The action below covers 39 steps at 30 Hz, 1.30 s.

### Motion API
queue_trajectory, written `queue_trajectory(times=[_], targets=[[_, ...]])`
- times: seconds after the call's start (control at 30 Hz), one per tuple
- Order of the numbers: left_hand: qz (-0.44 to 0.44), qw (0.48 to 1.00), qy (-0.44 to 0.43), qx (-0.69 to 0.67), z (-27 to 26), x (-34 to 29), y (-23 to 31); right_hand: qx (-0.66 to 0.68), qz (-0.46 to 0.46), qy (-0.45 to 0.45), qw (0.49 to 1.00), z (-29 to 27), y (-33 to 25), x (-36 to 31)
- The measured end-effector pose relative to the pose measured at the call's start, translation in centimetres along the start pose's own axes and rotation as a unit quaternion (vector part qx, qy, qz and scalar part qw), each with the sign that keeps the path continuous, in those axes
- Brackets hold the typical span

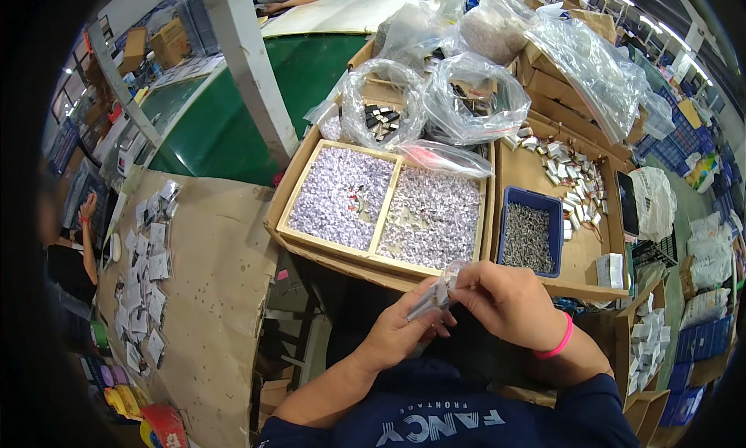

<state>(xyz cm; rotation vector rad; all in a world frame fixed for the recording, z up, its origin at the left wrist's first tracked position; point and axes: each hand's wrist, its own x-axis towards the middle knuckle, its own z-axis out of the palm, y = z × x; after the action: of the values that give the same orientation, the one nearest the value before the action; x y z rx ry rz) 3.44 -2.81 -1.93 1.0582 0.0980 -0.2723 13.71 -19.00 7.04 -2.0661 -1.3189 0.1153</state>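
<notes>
A small clear plastic bag (437, 290) with something grey or silvery inside is held in front of my chest. My left hand (395, 329) is closed round its lower part. At the bag's upper end, my right hand (509, 302) pinches the plastic between thumb and fingers. Just beyond my hands lies a wooden frame (388, 203) with two compartments full of small whitish pieces. Close past my right hand stands a blue bin (531, 271) of small dark metal parts, too small to name. Exactly what the bag contains is hard to make out.
Small white, wired packs (573, 180) lie in a cardboard tray (513, 172) at right. Open plastic bags (474, 98) crowd behind the frame. On the left, a brown board (214, 277) carries several flat packets (148, 281). A grey post (250, 67) rises beside a green surface (311, 75). Another person's arm (87, 238) shows far left.
</notes>
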Motion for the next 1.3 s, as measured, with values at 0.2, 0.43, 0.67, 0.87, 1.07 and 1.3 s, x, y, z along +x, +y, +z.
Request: queue_trajectory(times=[0.2, 0.43, 0.67, 0.87, 1.07, 1.3], targets=[[0.037, 0.998, -0.028, 0.031, 0.3, -0.3, -0.7, -0.001, -0.025, -0.064, 0.998, -0.7, 0.9, -0.3], [0.004, 0.978, 0.041, 0.205, 0.5, 0.2, -1.0, -0.006, -0.043, -0.137, 0.99, -1.4, 2.3, 0.5], [0.033, 0.968, 0.097, 0.229, 1.3, -0.5, -0.5, -0.115, -0.096, -0.156, 0.976, -1.5, 1.6, 0.8], [0.04, 0.99, 0.108, 0.075, 1.1, -0.2, -0.8, -0.029, -0.053, -0.149, 0.987, -0.9, 2.1, 1.2], [-0.001, 0.994, 0.095, -0.057, 0.8, 0.0, -0.7, 0.026, -0.052, -0.203, 0.977, -0.7, 2.7, 1.0], [0.018, 0.986, 0.035, -0.164, 0.6, 0.4, -0.2, 0.002, -0.068, -0.022, 0.997, -0.9, 1.9, 1.5]])
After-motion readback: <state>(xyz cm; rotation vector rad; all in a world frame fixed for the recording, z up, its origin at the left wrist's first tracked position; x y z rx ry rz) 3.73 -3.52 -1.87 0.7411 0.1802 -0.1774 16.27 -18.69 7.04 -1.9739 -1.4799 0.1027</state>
